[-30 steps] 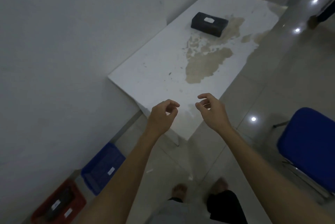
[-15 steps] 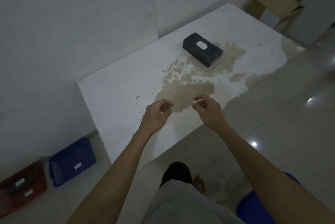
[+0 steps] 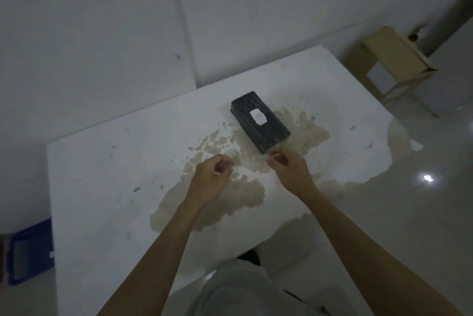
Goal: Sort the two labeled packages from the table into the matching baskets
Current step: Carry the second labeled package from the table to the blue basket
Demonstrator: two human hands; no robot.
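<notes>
White worktop (image 3: 102, 187) now fills view; both hands, left (image 3: 208, 180) and right (image 3: 290, 168), each grip half-curled and empty, have closed on the one black package (image 3: 259, 121) at 12 o'clock, pickup imminent.

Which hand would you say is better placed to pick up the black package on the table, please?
Probably the right hand: its fingertips sit just short of the black package's near end, while the left hand is farther away.

Two bare hands hover over a stained white table (image 3: 102, 187), the left hand (image 3: 208, 180) loosely curled and empty, the right hand (image 3: 290, 168) half-curled just short of a black package (image 3: 259, 121) bearing a white label (image 3: 258, 116). A blue basket (image 3: 28, 251) sits on the floor at left.
</notes>
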